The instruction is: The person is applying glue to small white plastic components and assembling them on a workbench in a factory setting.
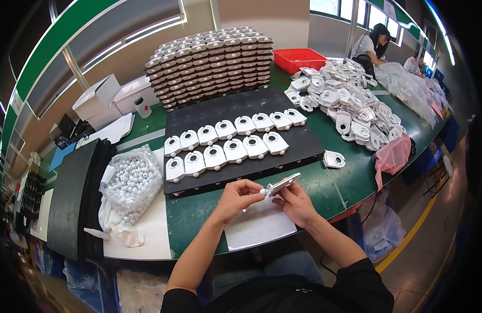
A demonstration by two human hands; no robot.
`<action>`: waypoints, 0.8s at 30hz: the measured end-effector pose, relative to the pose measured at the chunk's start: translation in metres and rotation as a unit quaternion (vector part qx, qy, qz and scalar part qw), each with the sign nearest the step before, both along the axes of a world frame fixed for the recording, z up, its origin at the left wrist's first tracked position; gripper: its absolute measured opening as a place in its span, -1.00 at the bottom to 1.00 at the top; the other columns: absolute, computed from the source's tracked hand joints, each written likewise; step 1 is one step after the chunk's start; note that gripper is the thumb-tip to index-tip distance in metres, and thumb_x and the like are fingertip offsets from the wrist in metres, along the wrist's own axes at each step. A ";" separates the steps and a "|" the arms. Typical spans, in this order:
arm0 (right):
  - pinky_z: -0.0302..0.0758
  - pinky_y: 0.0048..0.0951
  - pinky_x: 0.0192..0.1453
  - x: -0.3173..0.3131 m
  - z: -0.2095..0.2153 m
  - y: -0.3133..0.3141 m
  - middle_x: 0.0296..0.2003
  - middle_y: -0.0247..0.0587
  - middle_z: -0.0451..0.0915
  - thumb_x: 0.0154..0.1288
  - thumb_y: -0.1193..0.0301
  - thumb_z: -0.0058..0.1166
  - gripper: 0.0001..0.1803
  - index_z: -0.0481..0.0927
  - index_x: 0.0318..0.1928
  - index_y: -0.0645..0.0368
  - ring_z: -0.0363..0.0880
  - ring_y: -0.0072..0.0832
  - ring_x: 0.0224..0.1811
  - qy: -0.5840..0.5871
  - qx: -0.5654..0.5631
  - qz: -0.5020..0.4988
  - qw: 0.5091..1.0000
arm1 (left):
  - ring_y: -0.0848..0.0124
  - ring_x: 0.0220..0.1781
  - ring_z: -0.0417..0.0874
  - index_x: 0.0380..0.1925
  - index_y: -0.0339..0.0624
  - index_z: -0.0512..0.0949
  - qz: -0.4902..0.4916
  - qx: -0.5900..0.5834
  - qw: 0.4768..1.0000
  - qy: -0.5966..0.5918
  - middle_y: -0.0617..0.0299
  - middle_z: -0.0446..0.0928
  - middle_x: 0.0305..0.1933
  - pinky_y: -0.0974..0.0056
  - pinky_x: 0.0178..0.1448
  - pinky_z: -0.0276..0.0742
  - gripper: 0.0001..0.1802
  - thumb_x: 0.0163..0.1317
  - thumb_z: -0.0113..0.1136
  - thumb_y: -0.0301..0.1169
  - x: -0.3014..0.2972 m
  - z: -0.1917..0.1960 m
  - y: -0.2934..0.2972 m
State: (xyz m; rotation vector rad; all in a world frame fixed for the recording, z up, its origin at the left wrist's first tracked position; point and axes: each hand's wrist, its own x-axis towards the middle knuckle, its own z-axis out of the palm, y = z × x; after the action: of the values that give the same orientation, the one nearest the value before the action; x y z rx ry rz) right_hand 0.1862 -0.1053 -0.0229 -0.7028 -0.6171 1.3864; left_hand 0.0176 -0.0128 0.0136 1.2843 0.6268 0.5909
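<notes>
- Fingertips of the left hand [233,199] pinch a small white ball [263,191]; those of the right hand [298,206] grip a white plastic housing [287,182], tilted and seen nearly edge-on.
- The housing is held above the near edge of the green table [196,215], its near end at the ball; whether the two touch cannot be told.
- Beneath the hands lies a white sheet [259,236].
- Just beyond, a black board [235,172] bears two rows of similar white housings [234,149], standing between the hands and a tall layered stack of filled boards [212,70].
- One loose housing [328,158] lies right of the board; farther right are a large heap of housings [350,101], a red plastic tray [288,64] and a pink mesh bag [394,155].
- To the left, a clear plastic bag of white balls [130,177] sits beside upright black boards [69,208].
- Behind these are loose papers [116,130], a dark-capped bottle [142,108] and white boxes [99,96]; any print on them is too small to read.
- At the far right, a co-worker [368,48] sits near a big translucent bag [405,88].
</notes>
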 end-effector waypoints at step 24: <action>0.32 -0.66 -0.36 0.009 0.027 0.006 -0.42 -0.41 0.44 0.25 0.52 -0.08 -0.79 0.37 -0.10 0.19 0.37 -0.70 -0.46 -0.224 0.048 0.018 0.973 | 0.62 -0.72 0.27 -0.81 -0.23 0.40 0.073 0.380 0.922 0.019 0.33 0.38 -0.77 0.47 -0.65 0.16 -0.62 -0.27 0.48 -0.34 -0.001 -0.013 -0.003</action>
State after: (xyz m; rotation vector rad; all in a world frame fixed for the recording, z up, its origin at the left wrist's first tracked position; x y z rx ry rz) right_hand 0.1952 -0.0995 0.0037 -0.9387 -1.0499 1.2262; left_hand 0.0165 -0.0157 0.0011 1.9880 0.5424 0.9921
